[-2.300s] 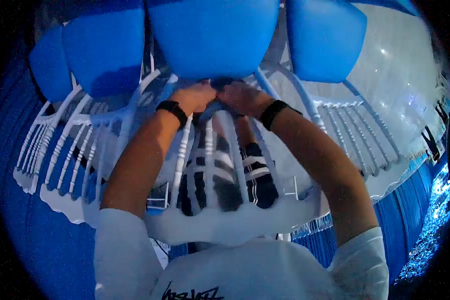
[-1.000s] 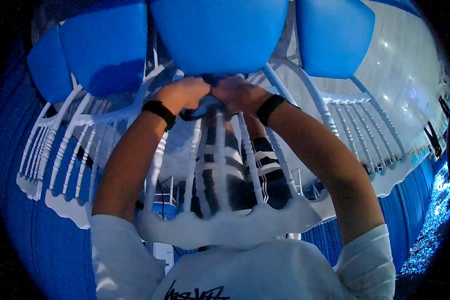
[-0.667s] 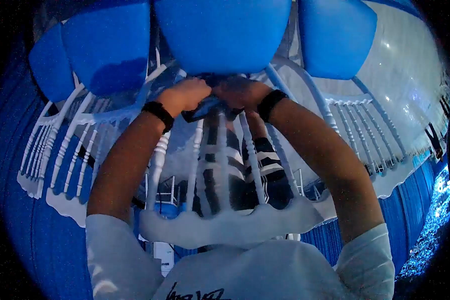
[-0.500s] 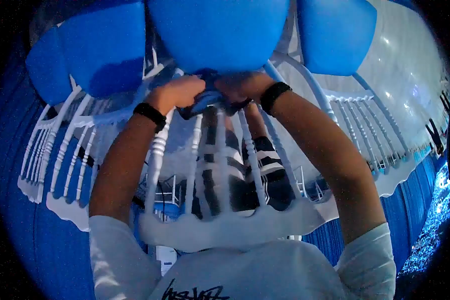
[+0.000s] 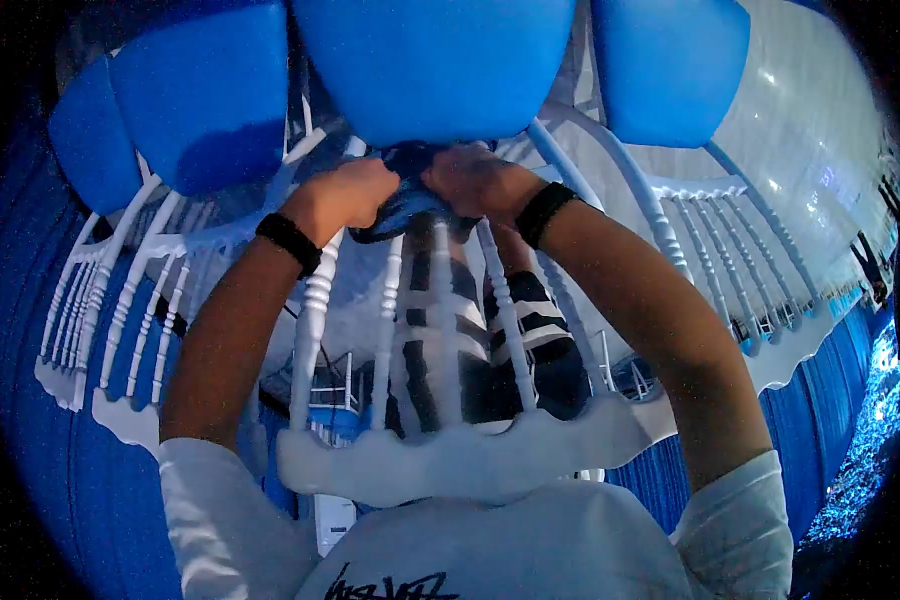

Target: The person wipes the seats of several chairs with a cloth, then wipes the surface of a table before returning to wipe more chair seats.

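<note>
A dark blue piece of cloth (image 5: 406, 210) is bunched below the front blue seat cushion (image 5: 435, 75) of a white chair with turned spindles (image 5: 388, 320). My left hand (image 5: 355, 190) is closed, its fingers curled at the left side of the cloth. Opposite it, a short gap away, my right hand (image 5: 475, 182) is closed at the cloth's right side. My fingertips are partly hidden, and the cloth's exact form is hard to make out. Both wrists wear black bands.
The white chair's top rail (image 5: 460, 460) lies close to my body. More white chairs with blue cushions (image 5: 200, 100) stand to the left, and another blue cushion (image 5: 670, 75) is at the right. Blue pleated fabric (image 5: 820, 400) hangs around. Striped shorts (image 5: 435, 345) show between the spindles.
Both hands have shifted slightly left and stay at the cloth. My right hand has turned a little, so more of its back and fingers shows. The chairs have barely moved in view.
</note>
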The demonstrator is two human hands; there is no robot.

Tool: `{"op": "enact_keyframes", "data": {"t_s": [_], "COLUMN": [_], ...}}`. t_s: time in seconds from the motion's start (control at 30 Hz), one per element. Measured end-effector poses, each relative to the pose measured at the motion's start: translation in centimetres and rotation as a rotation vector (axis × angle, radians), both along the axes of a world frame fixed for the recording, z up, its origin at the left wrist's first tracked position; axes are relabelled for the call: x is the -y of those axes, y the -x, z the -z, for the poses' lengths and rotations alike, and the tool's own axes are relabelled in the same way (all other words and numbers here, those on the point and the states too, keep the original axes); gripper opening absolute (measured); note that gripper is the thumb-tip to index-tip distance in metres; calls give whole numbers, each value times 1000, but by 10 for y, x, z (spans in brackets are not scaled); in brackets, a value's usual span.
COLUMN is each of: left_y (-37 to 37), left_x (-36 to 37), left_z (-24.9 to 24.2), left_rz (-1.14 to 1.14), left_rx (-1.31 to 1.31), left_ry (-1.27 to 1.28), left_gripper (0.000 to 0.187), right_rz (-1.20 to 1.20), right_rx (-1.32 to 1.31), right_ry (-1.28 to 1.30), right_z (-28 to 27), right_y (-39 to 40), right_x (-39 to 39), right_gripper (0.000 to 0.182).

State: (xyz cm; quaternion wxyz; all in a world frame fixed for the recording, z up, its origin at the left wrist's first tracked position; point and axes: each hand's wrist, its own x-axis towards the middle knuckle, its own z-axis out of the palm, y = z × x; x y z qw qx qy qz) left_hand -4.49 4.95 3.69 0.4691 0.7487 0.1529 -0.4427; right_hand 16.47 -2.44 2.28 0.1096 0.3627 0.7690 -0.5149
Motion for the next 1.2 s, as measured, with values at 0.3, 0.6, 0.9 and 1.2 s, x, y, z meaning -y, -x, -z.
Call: {"op": "enact_keyframes", "data": {"t_s": [0.3,0.6,0.9,1.2], "left_y": [8,25,1,37], "left_x": [16,-15,-1,-10], "left_z": [-4,8,32,28], "left_rz": [-78,-37,46,16], "left_rx": [113,290,203,261], "left_ry": [-203,87,48,12], "left_gripper": [24,52,43,62], "right_rz": [48,405,293,139], "right_rx": [-30,-317,-125,-41], "right_ry": [-119,323,36,107], "right_z": [-4,16,9,54], "right_y": [-10,-16,-13,-10], "right_x": [9,19,2,29], "right_gripper": [14,18,36,20]}}
